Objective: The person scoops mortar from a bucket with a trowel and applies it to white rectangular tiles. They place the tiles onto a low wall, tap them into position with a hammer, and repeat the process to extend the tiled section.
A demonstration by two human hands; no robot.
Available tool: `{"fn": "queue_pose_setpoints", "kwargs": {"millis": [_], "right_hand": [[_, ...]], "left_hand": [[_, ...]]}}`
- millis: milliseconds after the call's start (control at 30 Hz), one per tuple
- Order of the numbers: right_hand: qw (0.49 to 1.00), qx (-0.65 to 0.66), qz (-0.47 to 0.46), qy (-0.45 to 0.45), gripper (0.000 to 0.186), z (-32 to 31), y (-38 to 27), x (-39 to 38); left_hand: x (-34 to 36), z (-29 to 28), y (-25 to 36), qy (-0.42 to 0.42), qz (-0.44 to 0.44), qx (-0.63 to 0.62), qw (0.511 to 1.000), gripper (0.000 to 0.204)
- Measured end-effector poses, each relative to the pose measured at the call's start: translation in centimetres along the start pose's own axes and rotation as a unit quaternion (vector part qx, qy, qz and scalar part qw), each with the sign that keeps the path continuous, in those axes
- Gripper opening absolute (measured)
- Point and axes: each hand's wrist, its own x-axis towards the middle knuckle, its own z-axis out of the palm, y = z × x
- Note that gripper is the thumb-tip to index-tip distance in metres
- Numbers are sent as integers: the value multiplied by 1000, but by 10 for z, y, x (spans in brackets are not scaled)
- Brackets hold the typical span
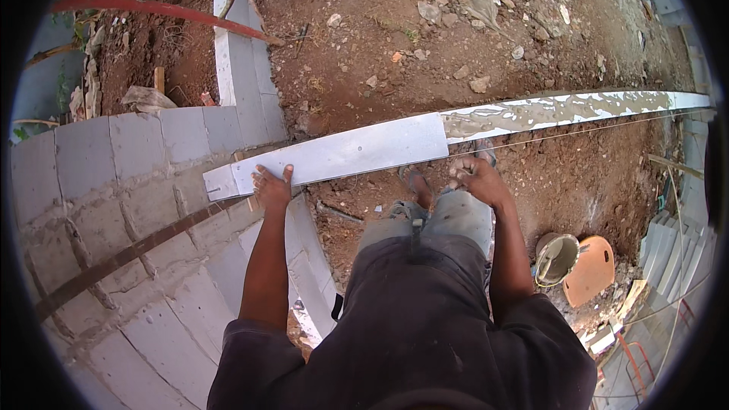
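Observation:
A long pale grey-white block (357, 148) lies at the left part of a low, narrow wall, with a short block piece (221, 183) at its left end. Spread flat on the long block near that end is my left hand (272, 186). To the right the wall top carries wet grey mortar (547, 115), smeared unevenly over white. My right hand (472, 177) is in front of the wall, just beyond the long block's right end. Its fingers are curled in toward the thumb; whether anything is between them is hidden. A thin string (577, 127) runs along the wall's near side.
A mortar-stained bucket (557, 258) and an orange board (589, 271) stand at the right. Block walls (137, 140) border the left, crossed by a dark bar (114, 264). Red metal bars (163, 11) reach in at upper left. Stones (479, 84) dot the soil beyond.

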Motion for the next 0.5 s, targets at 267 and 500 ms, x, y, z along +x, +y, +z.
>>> {"fn": "queue_pose_setpoints", "kwargs": {"millis": [267,500], "right_hand": [[844,-381,-186,330,49,19,-31,130],[869,-443,-39,220,55,61,-39,145]], "left_hand": [[24,-59,14,-60,32,-10,998,89],[81,-20,-77,38,20,-98,994,62]]}}
